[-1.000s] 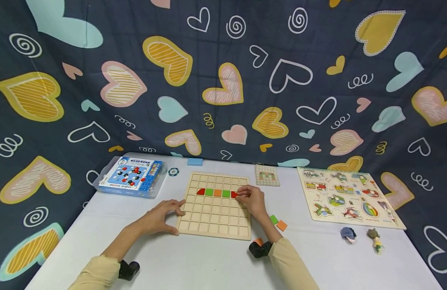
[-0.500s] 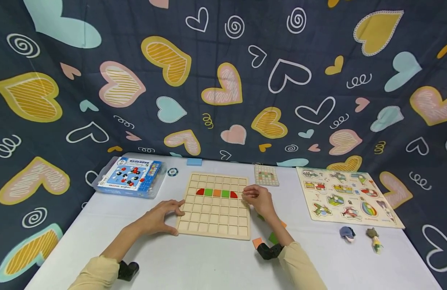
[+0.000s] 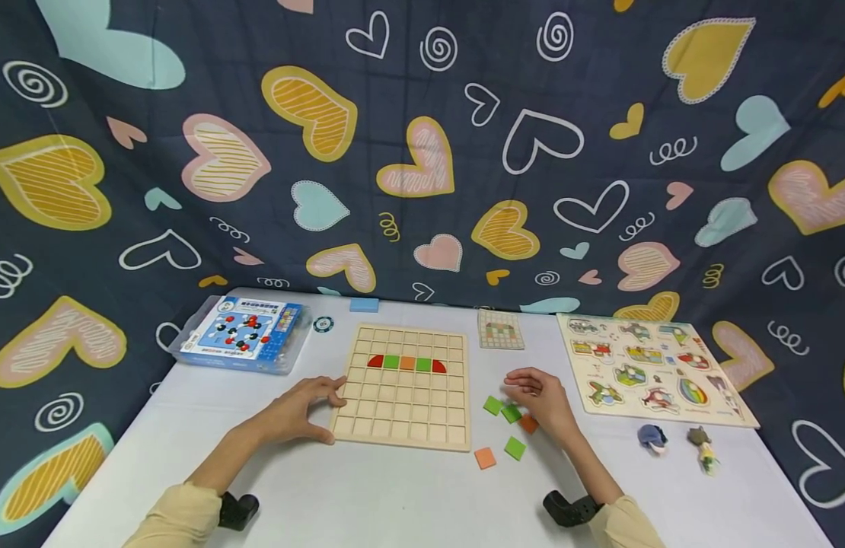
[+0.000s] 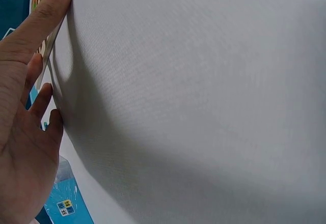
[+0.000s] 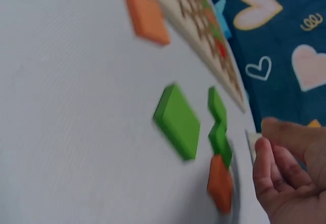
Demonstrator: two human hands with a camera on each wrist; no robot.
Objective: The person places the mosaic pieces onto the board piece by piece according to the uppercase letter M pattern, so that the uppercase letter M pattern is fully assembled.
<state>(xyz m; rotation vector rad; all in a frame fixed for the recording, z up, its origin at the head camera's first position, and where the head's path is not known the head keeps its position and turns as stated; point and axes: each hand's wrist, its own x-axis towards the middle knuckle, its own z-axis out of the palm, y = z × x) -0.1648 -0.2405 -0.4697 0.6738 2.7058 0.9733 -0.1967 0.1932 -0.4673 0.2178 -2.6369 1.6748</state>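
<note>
In the head view a wooden grid board (image 3: 402, 407) carries a row of tiles: a red quarter-round at each end, green squares (image 3: 391, 361) inside them and an orange square (image 3: 408, 363) in the middle. My left hand (image 3: 295, 411) touches the board's left edge, thumb near the front corner, fingers higher up. Right of the board, my right hand (image 3: 544, 399) hovers with loosely bent fingers, holding nothing. Beneath and beside it lie loose green tiles (image 3: 514, 448) and orange tiles (image 3: 485, 458). The right wrist view shows a green tile (image 5: 177, 122) close up, apart from the fingers.
A pattern card (image 3: 500, 330) lies behind the board at right. Further right are a picture puzzle board (image 3: 655, 365) and two small figures, one blue-grey (image 3: 652, 439). A boxed molecule set (image 3: 240, 333), a round chip (image 3: 323, 324) and a blue block (image 3: 364, 305) stand at the back left.
My right hand has let go of the red quarter-round at the row's right end and moved right, over the loose tiles. The left hand has stayed at the board's edge.
</note>
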